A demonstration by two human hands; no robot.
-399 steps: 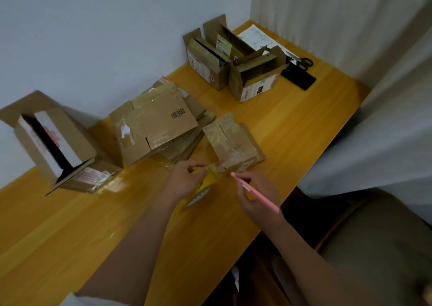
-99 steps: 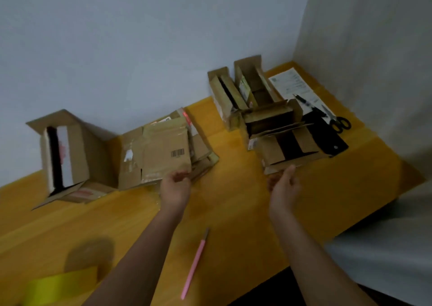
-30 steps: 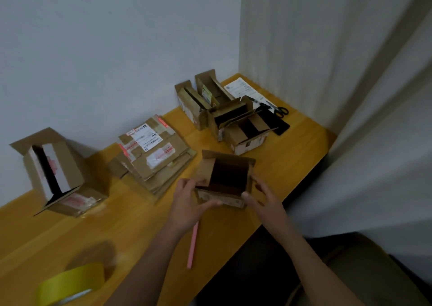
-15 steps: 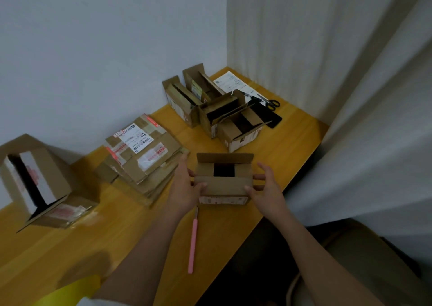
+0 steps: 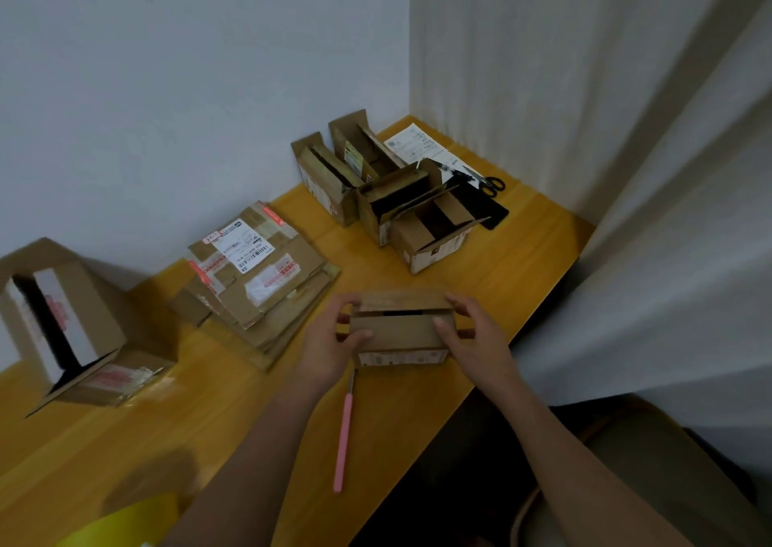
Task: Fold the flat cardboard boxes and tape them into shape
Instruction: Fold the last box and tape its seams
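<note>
The counter [image 5: 501,279] was pretty cluttered: a stack of flattened boxes [image 5: 255,271] to the left, four folded-up boxes [image 5: 388,195] by the corner, scissors [image 5: 486,182] behind those, and a pink utility knife [image 5: 343,438] right below the hands. The small cardboard box [image 5: 401,329] sat near the counter's front edge, flaps nearly closed with a dark gap showing. The left hand [image 5: 330,342] and right hand [image 5: 472,337] gripped its ends, fingers clamped on the cardboard.

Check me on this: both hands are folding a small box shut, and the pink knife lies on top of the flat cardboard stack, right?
Not quite. The head view shows the pink knife lying on the bare table, below the left hand, apart from the flat cardboard stack.
</note>
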